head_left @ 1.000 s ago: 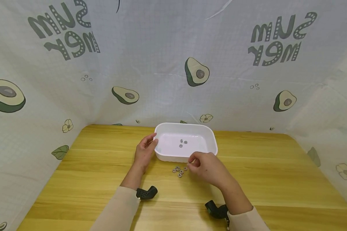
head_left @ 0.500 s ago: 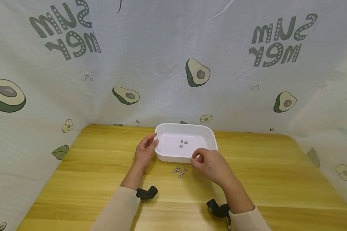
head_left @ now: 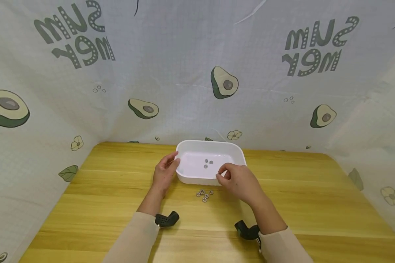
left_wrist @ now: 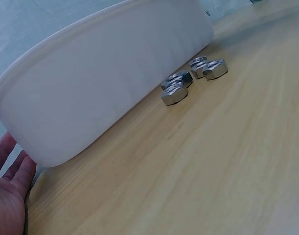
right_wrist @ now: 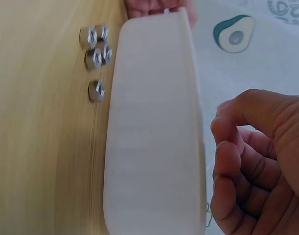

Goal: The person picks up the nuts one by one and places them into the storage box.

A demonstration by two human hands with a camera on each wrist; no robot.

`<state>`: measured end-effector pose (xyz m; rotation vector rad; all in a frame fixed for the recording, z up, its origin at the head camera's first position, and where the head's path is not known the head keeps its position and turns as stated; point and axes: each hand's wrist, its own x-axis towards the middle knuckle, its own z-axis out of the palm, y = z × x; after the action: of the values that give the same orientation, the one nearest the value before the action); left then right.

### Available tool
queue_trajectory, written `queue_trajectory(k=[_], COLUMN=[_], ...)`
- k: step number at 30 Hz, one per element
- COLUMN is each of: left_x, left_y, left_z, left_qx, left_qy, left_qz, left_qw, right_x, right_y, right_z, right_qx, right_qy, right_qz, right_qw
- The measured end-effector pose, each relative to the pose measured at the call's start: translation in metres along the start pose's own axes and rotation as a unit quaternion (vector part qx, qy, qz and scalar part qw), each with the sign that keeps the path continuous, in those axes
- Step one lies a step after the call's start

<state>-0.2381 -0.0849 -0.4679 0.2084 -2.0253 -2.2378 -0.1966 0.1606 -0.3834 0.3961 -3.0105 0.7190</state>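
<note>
A white rectangular plastic basin (head_left: 197,180) stands toward the back of the table, with three hex nuts (head_left: 206,166) on its floor. My left hand (head_left: 164,174) holds its left end, thumb at the rim and fingers along the outer wall. Over the basin's front right rim hovers my right hand (head_left: 239,182), thumb and index fingertip pressed together. Between those tips a sliver of a small nut shows, mostly hidden; the other fingers curl loosely in the right wrist view. Several silver hex nuts (left_wrist: 174,92) lie loose on the wood just before the basin.
The wooden table (head_left: 299,197) reaches back to a pale curtain (head_left: 184,91) with avocado prints, which hangs close behind the basin. Black wrist cameras (head_left: 167,219) are strapped to both forearms, above the tabletop.
My right hand has risen from beside the loose nuts to above the basin's front rim, its pinch kept. My left hand and the basin stay in place.
</note>
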Motion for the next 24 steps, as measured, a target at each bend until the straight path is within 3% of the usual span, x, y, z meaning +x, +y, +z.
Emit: queue_trajectory(k=[9, 16, 24], left_x=[0.002, 0.003, 0.003], left_y=[-0.001, 0.000, -0.001], left_z=[-0.001, -0.002, -0.002], left_qx=[0.005, 0.001, -0.001], left_qy=[-0.005, -0.004, -0.008], left_qz=[0.000, 0.003, 0.006], left_qw=[1.0000, 1.0000, 0.9999], right_x=[0.036, 0.065, 0.081], right_y=[0.007, 0.010, 0.005], right_z=[0.001, 0.010, 0.010], right_qx=[-0.041, -0.074, -0.076], right_qy=[-0.017, -0.065, -0.085], right_qz=[-0.004, -0.001, 0.019], right_qw=[0.9990, 0.9951, 0.9933])
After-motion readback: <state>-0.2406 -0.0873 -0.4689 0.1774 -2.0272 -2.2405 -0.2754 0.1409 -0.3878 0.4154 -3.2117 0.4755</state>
